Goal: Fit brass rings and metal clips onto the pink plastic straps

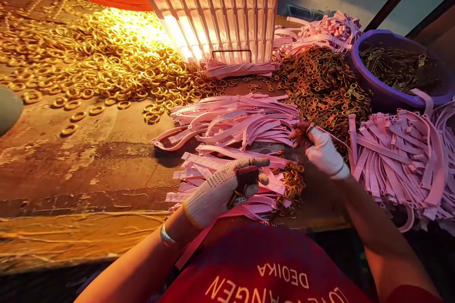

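My left hand (227, 189), in a dotted knit work glove, is over a bundle of pink straps (192, 177). Its index finger points right, while the lower fingers curl around what look like small metal clips. A pink strap (194, 248) hangs below this hand over the table edge. My right hand (320, 149), in a white glove with dark fingertips, is closed at the right end of another pile of pink straps (234, 120); whatever it pinches is hidden. Brass-coloured clips (293, 182) sit at the ends of the nearer straps.
Gold rings (117, 66) cover the back left. A ribbed translucent panel (216, 9) stands behind the straps. Dark metal clips (327, 90) are heaped beside a purple basin (362, 75) holding more metal pieces. A large strap pile (401, 161) lies at right.
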Demonstrator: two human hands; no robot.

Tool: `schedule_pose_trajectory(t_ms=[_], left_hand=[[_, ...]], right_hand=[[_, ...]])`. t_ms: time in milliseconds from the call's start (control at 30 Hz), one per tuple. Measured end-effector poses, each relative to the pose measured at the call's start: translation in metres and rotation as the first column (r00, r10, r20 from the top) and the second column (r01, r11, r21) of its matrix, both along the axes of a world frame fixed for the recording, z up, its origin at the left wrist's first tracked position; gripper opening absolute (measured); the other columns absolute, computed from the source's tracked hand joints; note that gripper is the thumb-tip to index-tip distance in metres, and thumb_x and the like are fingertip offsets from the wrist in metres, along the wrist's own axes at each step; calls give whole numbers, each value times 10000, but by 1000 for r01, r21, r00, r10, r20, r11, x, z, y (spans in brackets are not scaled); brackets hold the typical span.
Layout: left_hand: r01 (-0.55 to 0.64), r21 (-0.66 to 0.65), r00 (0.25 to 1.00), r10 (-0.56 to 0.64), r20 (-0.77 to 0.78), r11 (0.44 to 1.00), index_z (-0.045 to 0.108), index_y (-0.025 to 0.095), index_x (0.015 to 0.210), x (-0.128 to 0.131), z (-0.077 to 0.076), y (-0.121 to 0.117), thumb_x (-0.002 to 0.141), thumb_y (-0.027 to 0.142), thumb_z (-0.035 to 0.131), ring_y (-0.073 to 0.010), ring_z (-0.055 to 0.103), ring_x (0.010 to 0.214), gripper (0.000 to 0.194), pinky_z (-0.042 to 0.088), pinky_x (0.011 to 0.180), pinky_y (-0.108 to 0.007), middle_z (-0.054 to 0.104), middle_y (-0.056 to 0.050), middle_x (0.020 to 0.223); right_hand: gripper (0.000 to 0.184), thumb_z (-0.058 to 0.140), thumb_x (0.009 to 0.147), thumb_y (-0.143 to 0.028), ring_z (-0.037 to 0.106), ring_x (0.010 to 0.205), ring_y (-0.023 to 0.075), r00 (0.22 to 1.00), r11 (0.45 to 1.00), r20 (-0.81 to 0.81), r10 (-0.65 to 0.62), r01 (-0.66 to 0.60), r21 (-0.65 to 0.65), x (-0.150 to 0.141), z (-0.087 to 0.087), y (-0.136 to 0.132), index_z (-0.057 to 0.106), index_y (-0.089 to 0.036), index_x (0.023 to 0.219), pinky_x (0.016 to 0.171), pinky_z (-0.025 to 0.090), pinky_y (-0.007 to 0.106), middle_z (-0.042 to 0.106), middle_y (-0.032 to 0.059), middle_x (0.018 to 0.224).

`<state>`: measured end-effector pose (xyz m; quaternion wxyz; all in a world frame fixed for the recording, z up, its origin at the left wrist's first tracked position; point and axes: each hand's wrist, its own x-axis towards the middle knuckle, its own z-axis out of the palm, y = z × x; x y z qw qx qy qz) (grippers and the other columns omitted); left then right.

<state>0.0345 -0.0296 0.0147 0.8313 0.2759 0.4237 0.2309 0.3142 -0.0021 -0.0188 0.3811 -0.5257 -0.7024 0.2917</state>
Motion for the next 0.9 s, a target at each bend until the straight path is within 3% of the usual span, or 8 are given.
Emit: schedule_pose_trajectory(t_ms=[100, 200, 333, 467, 567, 667, 900], left_hand=[[12, 31, 1000, -12, -15, 999, 680, 123, 1300, 4, 3, -4, 802, 331, 783, -53, 390, 474, 550, 222, 410, -185, 669, -41, 736], [60, 89, 998, -58, -15, 994, 643, 126, 1364, 3, 2, -9, 828, 318, 753, -59, 367, 473, 580, 218, 420, -194, 625, -16, 678], [124, 177, 991, -112, -77, 976, 509, 162, 1493, -1, 1, -15, 879, 312, 677, -79, 408, 496, 654, 253, 444, -192, 642, -19, 699], [192, 216, 980, -177, -86, 957, 397, 196, 1559, -1, 8, -22, 876, 260, 623, -89, 419, 493, 722, 271, 453, -189, 653, -5, 690], [208, 215, 978, -199, -66, 954, 459, 181, 1496, 2, 11, -26, 884, 255, 616, -87, 417, 480, 635, 267, 442, -185, 630, 17, 657], [170, 266, 985, -166, -39, 949, 598, 156, 1297, 3, 6, -29, 898, 296, 644, -79, 426, 480, 425, 293, 444, -184, 608, 22, 644], [235, 285, 965, -257, 42, 929, 674, 172, 1184, 6, -11, -31, 884, 409, 712, -111, 499, 525, 384, 354, 477, -215, 646, -26, 695]], right_hand=[[334, 568, 928, -138, 712, 921, 181, 990, 990, -19, 141, -141, 19, -45, 14, -41, 656, -224, 1240, 886, 577, 334, 751, 71, 1085], [437, 597, 904, -110, 709, 1002, 186, 996, 995, -30, 87, -85, 53, -66, 17, -66, 610, -238, 1322, 939, 566, 329, 739, 69, 1112], [571, 557, 867, -45, 674, 1151, 222, 998, 994, 60, 22, -29, 108, -67, 11, -80, 557, -258, 1396, 1036, 537, 384, 697, 96, 1260], [621, 560, 872, -44, 644, 1225, 248, 978, 967, 121, 168, -187, 173, -62, 3, -86, 509, -261, 1452, 1073, 524, 422, 673, 112, 1310], [676, 557, 922, -91, 592, 1305, 266, 953, 925, 188, 237, -280, 257, -62, 1, -90, 386, -269, 1552, 1114, 495, 454, 615, 138, 1401], [716, 553, 947, -125, 555, 1349, 266, 958, 940, 178, 224, -261, 220, -64, 4, -94, 297, -298, 1593, 1133, 477, 461, 573, 134, 1456], [570, 562, 907, -145, 661, 1130, 231, 939, 911, 109, 326, -343, 231, -74, 4, -91, 482, -262, 1460, 998, 547, 385, 670, 107, 1250]])
